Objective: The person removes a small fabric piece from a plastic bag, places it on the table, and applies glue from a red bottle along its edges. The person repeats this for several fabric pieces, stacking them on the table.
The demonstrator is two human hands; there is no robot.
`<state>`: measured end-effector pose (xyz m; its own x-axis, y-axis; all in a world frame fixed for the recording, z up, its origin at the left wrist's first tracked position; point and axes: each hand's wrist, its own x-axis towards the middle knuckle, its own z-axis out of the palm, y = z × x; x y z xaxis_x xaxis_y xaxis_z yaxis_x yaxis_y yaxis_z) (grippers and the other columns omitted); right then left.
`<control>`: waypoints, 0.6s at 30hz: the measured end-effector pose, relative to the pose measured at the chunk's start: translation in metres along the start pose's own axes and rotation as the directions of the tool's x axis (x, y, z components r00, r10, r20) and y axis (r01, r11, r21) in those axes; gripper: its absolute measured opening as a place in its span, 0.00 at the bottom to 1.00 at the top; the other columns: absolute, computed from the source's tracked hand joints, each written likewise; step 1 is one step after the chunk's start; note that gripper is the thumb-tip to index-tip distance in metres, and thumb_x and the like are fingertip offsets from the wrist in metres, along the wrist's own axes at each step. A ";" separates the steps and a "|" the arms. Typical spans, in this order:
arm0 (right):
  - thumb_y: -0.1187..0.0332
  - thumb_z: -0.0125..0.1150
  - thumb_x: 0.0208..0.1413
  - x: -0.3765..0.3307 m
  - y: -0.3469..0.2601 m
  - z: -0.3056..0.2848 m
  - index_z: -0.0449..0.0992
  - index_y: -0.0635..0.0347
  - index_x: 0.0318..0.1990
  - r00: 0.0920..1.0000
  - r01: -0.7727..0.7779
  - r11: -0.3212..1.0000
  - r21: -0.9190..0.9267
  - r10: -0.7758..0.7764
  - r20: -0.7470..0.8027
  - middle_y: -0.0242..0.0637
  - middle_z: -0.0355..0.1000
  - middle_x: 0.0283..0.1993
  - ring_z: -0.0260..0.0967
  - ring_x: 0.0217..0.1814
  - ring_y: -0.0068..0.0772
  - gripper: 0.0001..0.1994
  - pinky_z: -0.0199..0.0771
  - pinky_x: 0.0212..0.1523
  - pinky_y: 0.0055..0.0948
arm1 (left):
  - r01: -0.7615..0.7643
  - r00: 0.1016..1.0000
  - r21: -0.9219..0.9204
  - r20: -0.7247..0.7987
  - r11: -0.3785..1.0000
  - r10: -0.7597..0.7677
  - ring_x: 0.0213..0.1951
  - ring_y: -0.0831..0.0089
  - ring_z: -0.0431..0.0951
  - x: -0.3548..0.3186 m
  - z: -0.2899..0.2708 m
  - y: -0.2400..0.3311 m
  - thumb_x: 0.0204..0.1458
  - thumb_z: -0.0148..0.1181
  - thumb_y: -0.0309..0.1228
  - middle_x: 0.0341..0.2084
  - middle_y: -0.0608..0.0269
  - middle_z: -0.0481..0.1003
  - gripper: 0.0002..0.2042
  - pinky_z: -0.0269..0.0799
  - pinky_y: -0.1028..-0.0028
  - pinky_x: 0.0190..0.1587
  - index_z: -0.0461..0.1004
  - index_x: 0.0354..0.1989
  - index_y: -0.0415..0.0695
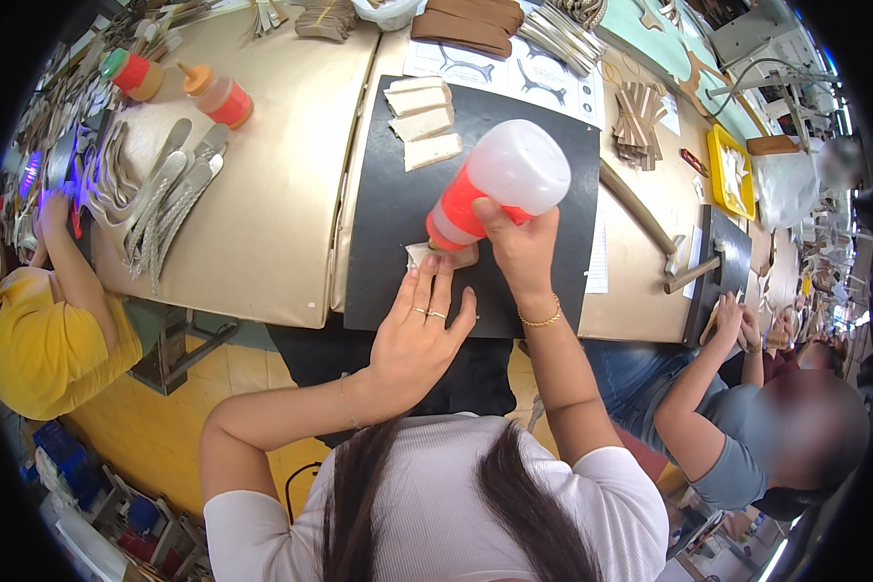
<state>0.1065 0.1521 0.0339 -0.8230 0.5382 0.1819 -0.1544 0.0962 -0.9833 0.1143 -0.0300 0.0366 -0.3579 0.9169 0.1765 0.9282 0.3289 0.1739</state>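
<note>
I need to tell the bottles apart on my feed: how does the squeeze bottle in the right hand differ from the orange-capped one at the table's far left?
The translucent squeeze bottle with orange contents is gripped by the right hand and tipped nozzle-down onto a small beige piece; the orange-capped squeeze bottle lies unheld on the tan tabletop. The held one looks larger, being nearer the camera. Both are plastic with orange-red contents.

A squeeze bottle (495, 189) tips onto a small piece (443, 255) on the mat (388, 213), stacked pieces (423, 123) behind.
</note>
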 end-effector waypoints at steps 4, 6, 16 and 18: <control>0.65 0.76 0.48 0.000 -0.001 0.016 0.79 0.69 0.43 0.996 0.001 0.999 -0.052 0.003 0.085 0.41 0.81 0.39 0.77 0.39 0.25 0.19 0.77 0.40 0.27 | -0.004 1.000 0.007 -0.001 1.000 0.004 0.61 0.42 0.68 0.001 -0.001 0.001 0.52 0.52 0.32 0.57 0.30 0.67 0.19 0.60 0.54 0.65 0.72 0.52 0.40; 0.64 0.76 0.48 -0.001 -0.001 0.019 0.79 0.69 0.43 0.995 0.001 0.998 -0.067 0.006 0.100 0.40 0.80 0.39 0.77 0.39 0.25 0.19 0.77 0.41 0.27 | -0.005 1.000 0.011 0.003 1.000 0.005 0.61 0.41 0.67 0.001 -0.001 0.001 0.52 0.53 0.32 0.57 0.30 0.67 0.19 0.60 0.53 0.65 0.71 0.53 0.40; 0.64 0.73 0.52 -0.002 -0.009 -0.030 0.78 0.70 0.44 0.987 0.047 0.999 -0.025 -0.050 -0.150 0.36 0.79 0.39 0.74 0.40 0.24 0.18 0.75 0.44 0.27 | -0.006 1.000 0.005 0.027 1.000 0.006 0.60 0.43 0.68 0.003 -0.005 -0.002 0.50 0.55 0.31 0.59 0.33 0.65 0.20 0.62 0.53 0.64 0.71 0.53 0.41; 0.64 0.75 0.51 -0.005 -0.007 -0.034 0.78 0.70 0.44 0.988 0.055 0.997 -0.056 -0.063 -0.140 0.36 0.79 0.39 0.75 0.41 0.24 0.19 0.75 0.44 0.27 | 0.002 1.000 0.001 0.028 1.000 -0.002 0.60 0.44 0.68 0.005 -0.006 -0.001 0.49 0.56 0.30 0.59 0.34 0.65 0.20 0.62 0.53 0.63 0.72 0.53 0.42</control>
<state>0.1302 0.1771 0.0395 -0.7269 0.6432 0.2406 -0.1689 0.1722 -0.9705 0.1108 -0.0271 0.0428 -0.3566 0.9224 0.1486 0.9276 0.3306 0.1737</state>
